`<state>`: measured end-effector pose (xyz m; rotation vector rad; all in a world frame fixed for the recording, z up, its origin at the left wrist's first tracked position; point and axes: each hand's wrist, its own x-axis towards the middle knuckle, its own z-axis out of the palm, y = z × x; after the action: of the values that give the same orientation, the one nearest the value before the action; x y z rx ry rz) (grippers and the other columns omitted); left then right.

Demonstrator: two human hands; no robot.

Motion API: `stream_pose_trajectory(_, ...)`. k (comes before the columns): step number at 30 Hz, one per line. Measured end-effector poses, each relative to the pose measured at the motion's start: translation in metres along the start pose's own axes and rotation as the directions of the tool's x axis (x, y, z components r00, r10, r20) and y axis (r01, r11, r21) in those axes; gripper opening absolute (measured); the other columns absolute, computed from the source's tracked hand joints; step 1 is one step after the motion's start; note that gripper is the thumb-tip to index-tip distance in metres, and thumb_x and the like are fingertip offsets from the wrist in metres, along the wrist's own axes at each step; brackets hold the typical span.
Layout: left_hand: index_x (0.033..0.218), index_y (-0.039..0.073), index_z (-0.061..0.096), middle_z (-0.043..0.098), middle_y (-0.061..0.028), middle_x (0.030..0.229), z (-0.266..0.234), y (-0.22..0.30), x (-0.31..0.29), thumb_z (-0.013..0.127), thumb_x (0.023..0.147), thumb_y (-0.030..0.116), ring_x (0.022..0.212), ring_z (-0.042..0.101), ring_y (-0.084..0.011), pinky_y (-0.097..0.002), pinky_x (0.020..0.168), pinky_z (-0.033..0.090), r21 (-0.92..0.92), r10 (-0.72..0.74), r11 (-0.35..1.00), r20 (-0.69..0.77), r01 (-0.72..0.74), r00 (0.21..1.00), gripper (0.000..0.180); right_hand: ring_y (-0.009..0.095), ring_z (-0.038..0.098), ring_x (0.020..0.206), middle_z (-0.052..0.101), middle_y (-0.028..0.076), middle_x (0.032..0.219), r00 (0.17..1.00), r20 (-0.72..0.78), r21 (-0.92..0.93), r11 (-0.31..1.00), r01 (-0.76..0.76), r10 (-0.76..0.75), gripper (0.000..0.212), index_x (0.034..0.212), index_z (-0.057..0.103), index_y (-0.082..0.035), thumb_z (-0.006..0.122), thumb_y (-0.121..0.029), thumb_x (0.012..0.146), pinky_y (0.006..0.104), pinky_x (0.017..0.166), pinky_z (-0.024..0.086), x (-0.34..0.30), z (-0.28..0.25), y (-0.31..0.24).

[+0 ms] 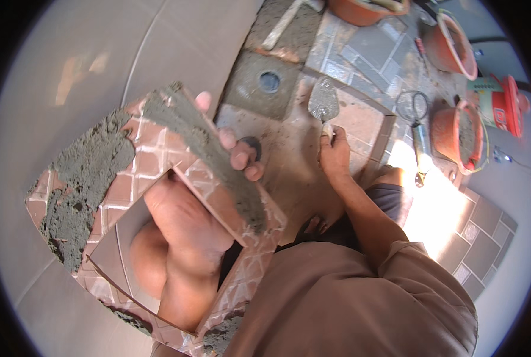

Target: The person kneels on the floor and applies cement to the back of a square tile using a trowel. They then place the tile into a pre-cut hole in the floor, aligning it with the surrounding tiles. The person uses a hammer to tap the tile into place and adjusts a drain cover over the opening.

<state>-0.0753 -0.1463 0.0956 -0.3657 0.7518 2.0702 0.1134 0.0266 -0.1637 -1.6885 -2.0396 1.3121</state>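
Head view: toward eight o'clock, the cut-out tile [149, 143] faces you ribbed side up, your left hand [241, 156] gripping its edge; at two, your right hand [335, 153] clasps the trowel [324, 101]. Mortar [87, 178] lies patchily on the tile; a steady hold and firm, even strokes should give fuller, more level cover.

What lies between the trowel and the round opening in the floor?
In the head view, a grey cement-like patch around the opening, then a strip of paler floor toward the trowel.
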Motion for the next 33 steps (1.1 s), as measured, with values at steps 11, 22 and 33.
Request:
stream_pose_trajectory(11, 0.146, 0.008, 0.057, 0.061, -0.0144, 0.099, -0.01, 0.002, 0.005, 0.042, 0.111, 0.053, 0.087, 0.057, -0.0297, -0.0489, 0.077, 0.05, 0.073, -0.018, 0.997, 0.126, 0.009, 0.992, 0.059, 0.023, 0.065, 0.065, 0.061, 0.011, 0.078, 0.775, -0.582, 0.638, 0.729, 0.247, 0.246, 0.015, 0.096, 0.062, 0.002, 0.058, -0.01, 0.105, 0.0374, 0.053, 0.054, 0.091, -0.393, 0.038)
stream_pose_trajectory(22, 0.131, 0.013, 0.058, 0.055, -0.0121, 0.095, -0.014, 0.01, 0.007, 0.044, 0.107, 0.044, 0.083, 0.055, -0.0296, -0.0493, 0.073, 0.048, 0.15, 0.023, 0.988, 0.006, -0.024, 1.0, 0.041, 0.026, 0.068, 0.099, 0.072, 0.017, 0.114, 0.574, -0.319, -0.154, 0.639, 0.754, -0.754, 0.03, 0.129, 0.073, 0.0, 0.07, -0.014, 0.103, 0.0339, 0.091, 0.055, -0.066, -0.193, -0.076)
stream_pose_trajectory(33, 0.138, 0.007, 0.044, 0.057, -0.0158, 0.103, -0.015, -0.008, 0.063, 0.043, 0.111, 0.048, 0.092, 0.057, -0.0326, -0.0669, 0.086, 0.054, 0.091, 0.097, 0.99, 0.101, -0.107, 0.99, 0.049, 0.03, 0.069, 0.094, 0.069, 0.014, 0.108, 0.246, -0.378, -0.055, 0.287, 0.956, -0.893, 0.04, 0.12, 0.077, -0.004, 0.083, 0.004, 0.081, 0.0403, 0.078, 0.057, -0.15, -0.039, -0.152)
